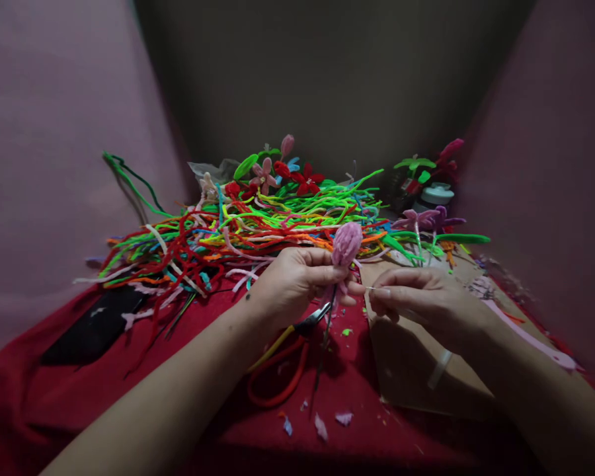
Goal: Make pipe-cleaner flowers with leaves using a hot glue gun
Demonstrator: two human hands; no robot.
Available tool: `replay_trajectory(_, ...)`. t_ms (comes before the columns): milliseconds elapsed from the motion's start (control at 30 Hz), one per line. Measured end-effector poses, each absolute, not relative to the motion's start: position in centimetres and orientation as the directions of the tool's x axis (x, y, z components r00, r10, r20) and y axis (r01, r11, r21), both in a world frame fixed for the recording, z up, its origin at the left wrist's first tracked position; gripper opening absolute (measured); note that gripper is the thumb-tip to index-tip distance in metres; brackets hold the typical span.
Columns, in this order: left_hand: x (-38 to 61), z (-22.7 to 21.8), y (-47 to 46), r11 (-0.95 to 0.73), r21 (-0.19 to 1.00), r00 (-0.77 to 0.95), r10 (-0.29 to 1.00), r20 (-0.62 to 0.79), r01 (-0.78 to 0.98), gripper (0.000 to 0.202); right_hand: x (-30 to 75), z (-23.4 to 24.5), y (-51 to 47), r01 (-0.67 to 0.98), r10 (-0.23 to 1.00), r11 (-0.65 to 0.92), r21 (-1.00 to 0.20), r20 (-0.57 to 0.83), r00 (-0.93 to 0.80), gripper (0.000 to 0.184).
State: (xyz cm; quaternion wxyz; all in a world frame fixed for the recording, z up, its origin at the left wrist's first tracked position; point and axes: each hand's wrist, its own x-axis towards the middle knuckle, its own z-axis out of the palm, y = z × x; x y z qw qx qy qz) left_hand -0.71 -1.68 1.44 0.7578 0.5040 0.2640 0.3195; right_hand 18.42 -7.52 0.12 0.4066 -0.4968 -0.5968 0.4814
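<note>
My left hand [293, 279] is closed around the stem just below a fuzzy pink pipe-cleaner flower bud [347, 243], held upright over the red cloth [104, 396]. Its thin dark stem [322, 354] hangs down from the hand. My right hand [419, 296] is pinched on a thin pale wire [371, 289] that runs toward the stem beside the left fingers. Red-handled pliers [287, 360] lie on the cloth directly under my left hand.
A big heap of coloured pipe cleaners [238, 231] fills the table behind my hands, with finished red and pink flowers [297, 177] at the back. Purple flowers [429, 219] and a white jar [437, 194] stand at right. A brown cardboard sheet [406, 363] lies under my right forearm. A black flat object [96, 325] lies at left.
</note>
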Motion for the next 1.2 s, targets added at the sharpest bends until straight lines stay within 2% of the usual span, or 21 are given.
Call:
replay_trajectory(133,-0.8,1.6,-1.6,0.417,0.879,0.666,0.727,-0.169,-0.233,0.011,18.8,1.2,-7.9,0.302,0.983,0.121,-0.946,0.072,-0.170,0.020)
replay_trajectory(300,-1.0,1.2,-1.3,0.417,0.887,0.652,0.732,-0.199,-0.199,0.009,19.0,1.4,-7.8,0.244,0.973,0.221,-0.944,0.198,-0.117,0.018)
replay_trajectory(400,-0.6,0.7,-1.6,0.443,0.882,0.669,0.706,-0.234,-0.159,0.009,18.2,1.3,-7.6,0.269,0.965,0.255,-0.929,0.227,-0.132,0.017)
replay_trajectory(500,0.0,0.1,-2.0,0.445,0.879,0.692,0.690,-0.215,-0.171,0.009,17.2,1.0,-7.4,0.269,0.958,0.271,-0.924,0.231,-0.169,0.021)
replay_trajectory(700,0.1,-0.4,-2.5,0.399,0.895,0.727,0.673,-0.139,-0.198,0.006,16.3,-0.2,-7.6,0.209,0.980,0.196,-0.958,0.187,-0.061,0.018)
replay_trajectory(833,0.1,-0.5,-2.6,0.386,0.897,0.707,0.695,-0.131,-0.214,0.004,15.8,-0.5,-7.7,0.105,0.982,0.188,-0.977,0.189,0.001,0.024)
replay_trajectory(967,0.3,-0.4,-2.8,0.365,0.904,0.670,0.731,-0.130,-0.223,0.007,15.3,-1.7,-7.6,0.009,0.981,0.187,-0.982,0.187,0.049,0.012)
replay_trajectory(1033,0.5,-0.4,-3.0,0.355,0.904,0.665,0.738,-0.115,-0.237,0.008,15.2,-2.3,-7.5,-0.042,0.980,0.187,-0.981,0.184,0.071,0.014)
replay_trajectory(1200,0.7,-0.5,-3.3,0.295,0.922,0.616,0.783,-0.081,-0.253,0.009,14.6,-2.6,-7.7,-0.066,0.982,0.148,-0.987,0.138,0.130,0.018)
